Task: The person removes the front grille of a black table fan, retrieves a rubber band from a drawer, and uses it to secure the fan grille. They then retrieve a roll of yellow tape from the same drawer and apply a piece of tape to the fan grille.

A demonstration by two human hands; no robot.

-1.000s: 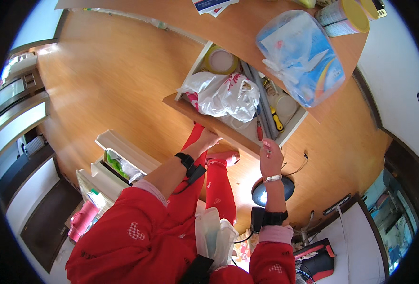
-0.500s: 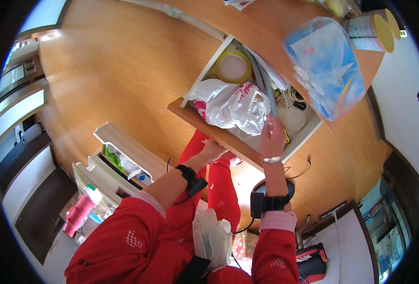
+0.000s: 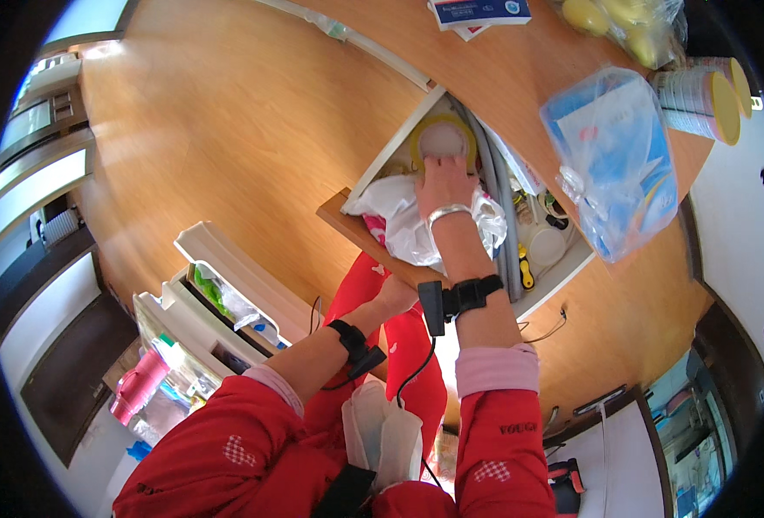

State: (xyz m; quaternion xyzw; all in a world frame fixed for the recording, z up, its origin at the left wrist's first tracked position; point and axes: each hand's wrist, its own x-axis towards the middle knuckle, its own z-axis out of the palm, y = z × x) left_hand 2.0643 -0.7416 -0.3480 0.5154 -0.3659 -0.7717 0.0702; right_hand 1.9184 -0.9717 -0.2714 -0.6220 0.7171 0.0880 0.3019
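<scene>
A wide roll of yellow tape [image 3: 441,136] lies at the far left corner of the open drawer [image 3: 337,212]. My right hand [image 3: 448,186] reaches over a crumpled white plastic bag [image 3: 411,235], its fingers bent over the roll's near rim. The roll still rests in the drawer. My left hand [image 3: 397,295] is at the outside of the wooden drawer front, its fingertips hidden. Right of the bag are a grey tube [image 3: 505,237], a yellow-handled tool [image 3: 526,274] and a round clear lid [image 3: 546,247].
Above the drawer, the wooden tabletop [image 3: 486,65] holds a blue pack in clear plastic [image 3: 615,160], yellow-lidded cans [image 3: 701,104], bagged yellow fruit [image 3: 632,34] and a small blue box [image 3: 481,12]. To the left stands a white bin [image 3: 239,276]; a pink bottle [image 3: 140,386] is beyond it.
My right hand has left the bag's right edge and moved far and left onto the tape roll. The bag now lies flatter under my wrist. My left hand stays by the drawer front.
</scene>
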